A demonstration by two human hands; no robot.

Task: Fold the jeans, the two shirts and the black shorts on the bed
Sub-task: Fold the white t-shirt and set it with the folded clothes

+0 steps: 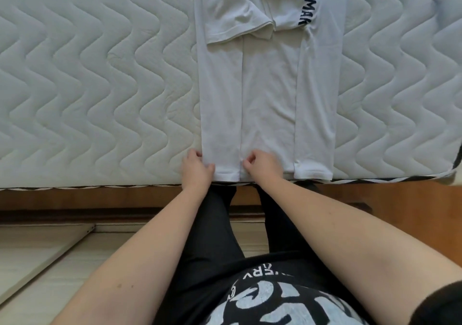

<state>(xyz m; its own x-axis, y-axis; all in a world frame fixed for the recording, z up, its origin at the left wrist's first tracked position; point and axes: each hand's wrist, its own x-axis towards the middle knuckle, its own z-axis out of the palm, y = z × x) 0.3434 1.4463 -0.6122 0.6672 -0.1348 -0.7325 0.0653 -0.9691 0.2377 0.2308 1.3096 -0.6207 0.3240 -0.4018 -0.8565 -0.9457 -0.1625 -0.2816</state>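
A white shirt (267,94) with black lettering lies flat on the quilted mattress (100,87), both sides and sleeves turned in so it forms a long strip reaching the near edge. My left hand (196,168) pinches the hem at the strip's left corner. Just right of it, my right hand (262,166) pinches the hem at the inner edge of the left fold. The jeans, the other shirt and the black shorts are out of view.
The mattress's near edge (100,187) runs across the frame above a wooden bed frame (375,194). Pale floor (62,262) lies below, where I stand against the bed. Something dark (458,159) shows at the mattress's far right edge.
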